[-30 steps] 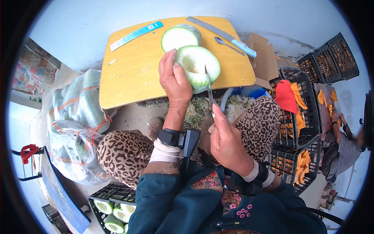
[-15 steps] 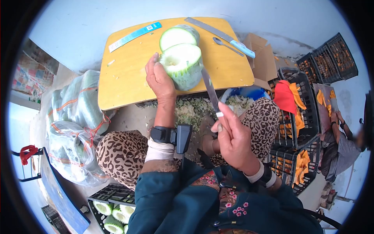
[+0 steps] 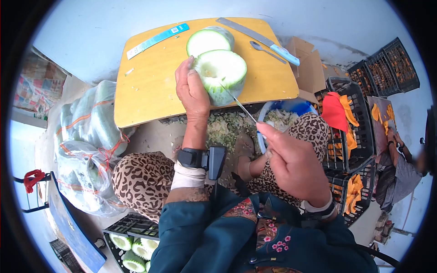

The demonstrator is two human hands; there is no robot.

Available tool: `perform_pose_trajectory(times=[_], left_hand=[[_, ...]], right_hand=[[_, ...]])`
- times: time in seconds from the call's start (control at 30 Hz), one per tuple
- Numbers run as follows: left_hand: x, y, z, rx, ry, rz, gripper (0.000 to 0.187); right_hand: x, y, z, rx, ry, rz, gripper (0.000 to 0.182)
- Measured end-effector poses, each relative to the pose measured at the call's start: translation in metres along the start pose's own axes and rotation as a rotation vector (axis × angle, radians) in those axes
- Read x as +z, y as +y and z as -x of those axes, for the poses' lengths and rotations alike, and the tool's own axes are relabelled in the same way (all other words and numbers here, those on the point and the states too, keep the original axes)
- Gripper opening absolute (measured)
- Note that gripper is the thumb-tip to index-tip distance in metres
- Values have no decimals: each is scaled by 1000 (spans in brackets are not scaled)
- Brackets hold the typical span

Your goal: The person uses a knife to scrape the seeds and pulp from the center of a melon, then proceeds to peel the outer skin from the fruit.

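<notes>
A hollowed piece of winter melon [image 3: 230,68] rests at the front edge of the yellow table [image 3: 145,91], its cut face tilted up toward me. My left hand [image 3: 192,88] is wrapped round its left side. In my right hand [image 3: 291,159] is a knife [image 3: 243,108], its thin blade pointing up and left with the tip at the melon's near rim. Pointed notches mark part of that rim. Behind stands a second cut piece of winter melon [image 3: 208,42], its pale face toward me.
On the table lie a long blue-handled knife [image 3: 259,41], a spoon [image 3: 266,51] and a blue-and-white sleeve [image 3: 157,41]. Scraps [image 3: 223,129] cover the floor below, beside a blue basin [image 3: 296,108]. Black crates [image 3: 359,154] stand right, wrapped melons [image 3: 88,118] left. Another person [image 3: 400,168] sits far right.
The knife has moved from beside the melon to its near rim, its blade now slanting left. The melon piece has turned and shifted slightly right, my left hand moving with it.
</notes>
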State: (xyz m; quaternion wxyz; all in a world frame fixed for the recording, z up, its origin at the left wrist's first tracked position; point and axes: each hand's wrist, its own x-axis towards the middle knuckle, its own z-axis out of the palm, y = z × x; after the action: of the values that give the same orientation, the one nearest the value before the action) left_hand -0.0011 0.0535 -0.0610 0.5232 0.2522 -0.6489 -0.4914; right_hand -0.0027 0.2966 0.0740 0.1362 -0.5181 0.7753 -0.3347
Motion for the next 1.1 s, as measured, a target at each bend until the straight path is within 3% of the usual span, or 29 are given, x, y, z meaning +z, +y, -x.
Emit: perform_pose_trajectory(times=[0.2, 0.4, 0.8, 1.1], left_hand=[[4, 5, 3, 56, -42, -10, 40], [3, 0, 0, -8, -19, 30, 39], [3, -1, -1, 3, -14, 46, 39], [4, 1, -1, -7, -13, 56, 40]], right_hand=[[15, 11, -3, 97, 182, -240, 47], [45, 28, -15, 84, 340, -351, 49], [62, 36, -31, 127, 343, -602, 51], [69, 36, -35, 94, 384, -471, 51]])
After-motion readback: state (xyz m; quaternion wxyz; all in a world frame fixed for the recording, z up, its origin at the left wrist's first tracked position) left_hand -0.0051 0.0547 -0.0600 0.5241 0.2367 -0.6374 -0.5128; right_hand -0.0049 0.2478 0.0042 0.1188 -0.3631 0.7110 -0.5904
